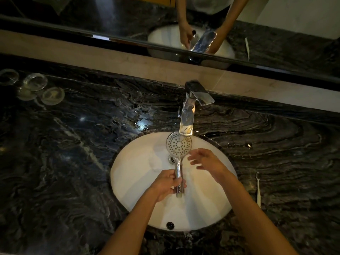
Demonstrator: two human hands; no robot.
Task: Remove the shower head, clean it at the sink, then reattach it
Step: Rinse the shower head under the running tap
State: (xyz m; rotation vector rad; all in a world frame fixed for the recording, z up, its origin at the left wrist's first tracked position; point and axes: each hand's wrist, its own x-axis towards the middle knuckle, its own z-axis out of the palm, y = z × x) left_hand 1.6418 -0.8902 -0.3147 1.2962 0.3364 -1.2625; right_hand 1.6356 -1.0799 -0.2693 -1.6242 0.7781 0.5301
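A chrome shower head (178, 145) with a round perforated white face lies face up over the white oval sink (139, 173), its face just under the spout of the chrome faucet (189, 111). My left hand (167, 183) grips its chrome handle from the left. My right hand (206, 161) hovers just right of the face with fingers spread and relaxed, holding nothing. Whether water runs from the spout is hard to tell.
Dark veined marble counter (73, 144) surrounds the sink. Several clear glass lids or dishes (36, 87) lie at the far left. A white toothbrush (258, 188) rests right of the sink. A mirror (128, 19) runs along the back above a beige ledge.
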